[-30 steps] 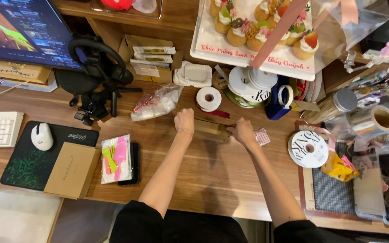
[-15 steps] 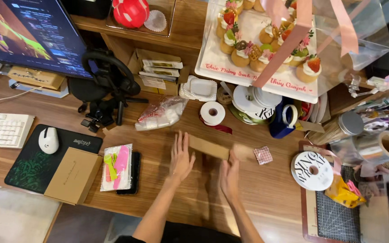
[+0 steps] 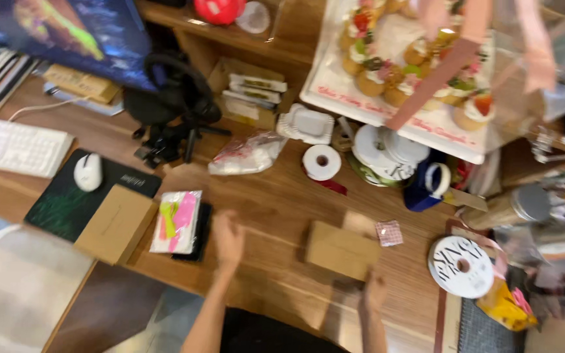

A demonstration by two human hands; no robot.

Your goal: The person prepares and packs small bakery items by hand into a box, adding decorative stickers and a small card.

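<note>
Lying between both hands, a brown cardboard box (image 3: 341, 250) rests untouched.

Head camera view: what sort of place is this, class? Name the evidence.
Probably a home bakery's packing desk: a tray of decorated cupcakes, ribbon spools, a brown cardboard box between both hands, and a computer monitor.

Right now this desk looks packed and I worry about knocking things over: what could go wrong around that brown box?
The left hand hovers beside the pink packet, so a sweep could push it off the desk edge. The right hand is at the box, close to the ribbon spool and small checked packet; sliding the box might shove them.
</note>
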